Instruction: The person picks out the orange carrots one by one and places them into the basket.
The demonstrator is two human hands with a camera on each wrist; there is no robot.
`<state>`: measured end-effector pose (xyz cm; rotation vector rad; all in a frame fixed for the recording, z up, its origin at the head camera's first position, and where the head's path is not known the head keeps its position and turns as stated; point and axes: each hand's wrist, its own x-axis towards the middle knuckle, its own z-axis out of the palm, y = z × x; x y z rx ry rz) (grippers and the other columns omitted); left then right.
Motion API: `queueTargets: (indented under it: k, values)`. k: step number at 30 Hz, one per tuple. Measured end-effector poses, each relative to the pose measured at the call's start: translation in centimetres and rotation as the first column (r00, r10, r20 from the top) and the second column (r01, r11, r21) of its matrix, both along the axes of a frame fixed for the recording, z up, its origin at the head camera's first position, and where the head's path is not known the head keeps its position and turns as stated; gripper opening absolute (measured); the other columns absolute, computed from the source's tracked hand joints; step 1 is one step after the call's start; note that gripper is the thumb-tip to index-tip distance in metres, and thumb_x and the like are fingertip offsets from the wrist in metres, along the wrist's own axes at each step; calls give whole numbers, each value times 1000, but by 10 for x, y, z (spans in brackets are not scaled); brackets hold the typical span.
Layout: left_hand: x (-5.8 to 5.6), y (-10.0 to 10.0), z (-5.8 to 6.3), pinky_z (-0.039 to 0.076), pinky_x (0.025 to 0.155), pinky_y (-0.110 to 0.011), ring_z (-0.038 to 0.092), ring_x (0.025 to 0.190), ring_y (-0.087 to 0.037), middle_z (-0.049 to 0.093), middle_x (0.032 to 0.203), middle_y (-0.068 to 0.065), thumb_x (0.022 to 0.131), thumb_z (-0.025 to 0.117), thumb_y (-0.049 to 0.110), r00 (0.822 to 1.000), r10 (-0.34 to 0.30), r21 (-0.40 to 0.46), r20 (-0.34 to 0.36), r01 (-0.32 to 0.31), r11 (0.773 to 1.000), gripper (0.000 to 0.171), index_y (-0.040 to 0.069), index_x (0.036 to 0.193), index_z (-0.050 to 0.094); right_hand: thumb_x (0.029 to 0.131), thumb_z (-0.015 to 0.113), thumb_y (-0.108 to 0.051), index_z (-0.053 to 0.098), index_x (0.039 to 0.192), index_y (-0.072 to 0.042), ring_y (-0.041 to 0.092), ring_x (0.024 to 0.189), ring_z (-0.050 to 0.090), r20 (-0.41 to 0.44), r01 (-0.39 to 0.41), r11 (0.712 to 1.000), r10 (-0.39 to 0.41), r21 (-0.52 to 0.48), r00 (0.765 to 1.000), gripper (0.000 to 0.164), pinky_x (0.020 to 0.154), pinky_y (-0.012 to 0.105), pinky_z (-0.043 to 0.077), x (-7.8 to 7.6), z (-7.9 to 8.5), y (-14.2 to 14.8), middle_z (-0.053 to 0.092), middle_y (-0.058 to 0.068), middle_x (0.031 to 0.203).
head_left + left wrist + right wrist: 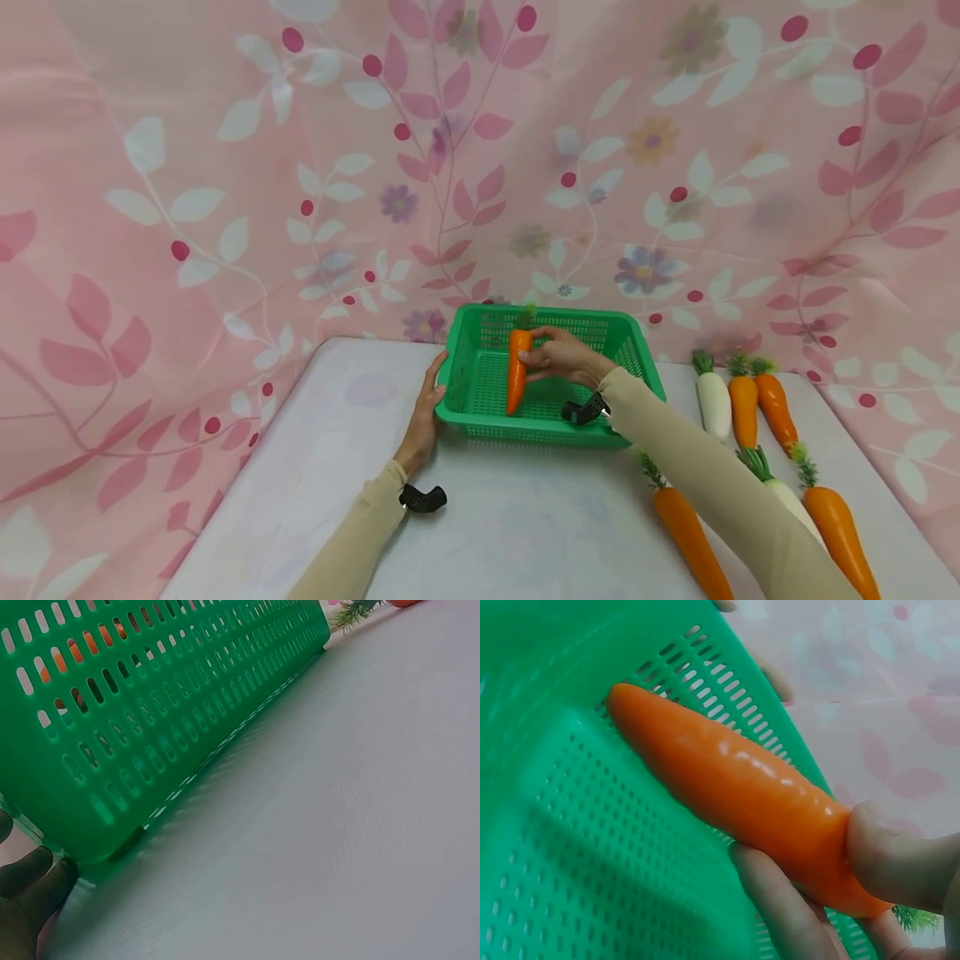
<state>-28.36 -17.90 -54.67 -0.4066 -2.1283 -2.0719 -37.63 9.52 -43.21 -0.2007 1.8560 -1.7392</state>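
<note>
My right hand (pixel 558 357) pinches an orange carrot (pixel 517 371) near its green-topped end, thumb on one side and fingers on the other. The carrot is inside the green basket (pixel 652 367), its tip pointing down toward the near wall in the head view. In the right wrist view, the carrot (pixel 727 780) lies across the perforated floor and wall. At the basket's left side, my left hand (pixel 424 412) rests against the outside with fairly straight fingers. Its fingers (pixel 52 885) touch the basket's lower corner in the left wrist view.
To the right on the white table (pixel 495 533) lie a white radish (pixel 714 404), a second radish (pixel 791 504) and several carrots (pixel 836 525). One carrot (pixel 690 533) lies beside my right sleeve. Pink floral cloth (pixel 480 167) hangs behind the table.
</note>
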Motion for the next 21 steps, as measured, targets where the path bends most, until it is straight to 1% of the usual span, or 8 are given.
queueTargets:
  k: [3, 7, 9, 16, 18, 21]
  values:
    - [1, 2, 0, 9, 126, -62, 16, 161, -25, 15, 177, 10, 109, 31, 34, 1000, 5, -5, 0, -5, 1000, 61, 39, 169, 22, 103, 62, 3, 24, 160, 0, 43, 122, 67, 19, -4, 1000, 4, -2, 1000, 69, 107, 60, 51, -1, -3, -6, 50, 37, 147]
    - [2, 4, 1, 10, 126, -61, 19, 160, -26, 17, 177, 10, 108, 32, 33, 1000, 5, -1, -5, -5, 1000, 62, 37, 170, 23, 103, 62, 3, 24, 159, 0, 43, 123, 66, 46, -11, 1000, 11, -5, 999, 68, 110, 62, 48, -1, -6, -13, 49, 37, 148]
    - [2, 4, 2, 10, 126, -61, 19, 160, -26, 17, 177, 9, 108, 32, 34, 1000, 4, -5, -9, -4, 1000, 63, 35, 170, 22, 103, 62, 3, 23, 159, 1, 42, 123, 67, 51, -19, 1000, 19, -2, 999, 68, 111, 62, 48, -2, -8, -16, 50, 37, 148]
    - [1, 2, 2, 7, 127, -64, 13, 163, -26, 14, 179, 4, 109, 31, 32, 999, 11, -55, -44, -13, 998, 62, 35, 170, 23, 103, 62, 3, 22, 161, 0, 37, 116, 70, 67, -47, 999, 46, 3, 997, 70, 108, 60, 50, -5, -12, -24, 51, 35, 147]
    - [1, 1, 2, 6, 127, -64, 12, 163, -25, 14, 179, 3, 109, 31, 32, 999, 15, -65, -52, -19, 998, 61, 35, 170, 23, 103, 62, 2, 20, 161, 0, 39, 118, 70, 67, -59, 998, 58, 5, 996, 72, 109, 60, 50, -6, -12, -26, 50, 35, 148]
    - [1, 0, 3, 6, 127, -65, 13, 163, -25, 15, 178, 4, 109, 31, 32, 998, 21, -70, -62, -25, 997, 61, 35, 170, 23, 103, 62, 2, 16, 163, 1, 44, 125, 65, 67, -72, 997, 71, 9, 995, 76, 110, 60, 49, -8, -12, -30, 46, 36, 151]
